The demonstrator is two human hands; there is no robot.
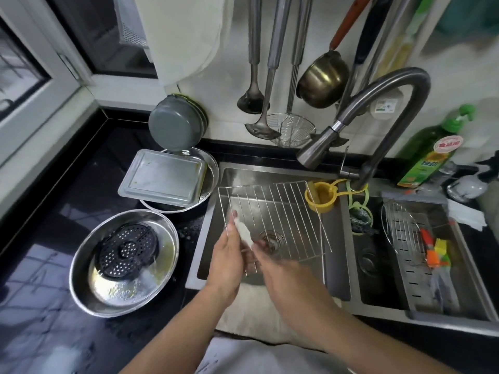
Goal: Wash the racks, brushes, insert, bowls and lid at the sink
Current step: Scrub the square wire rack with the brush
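Wire rack point(272, 217) tilted over left sink basin point(213, 211), near edge low. Left hand point(229, 255) grip pinches white cloth point(244, 234) against rack. Right hand point(283, 268) grip on rack's near edge, fingers blurred. Steel bowl point(89, 279) with perforated insert point(128, 249) on worktop point(40, 306), left.

2 bare forearms point(189, 314), no sleeves visible.
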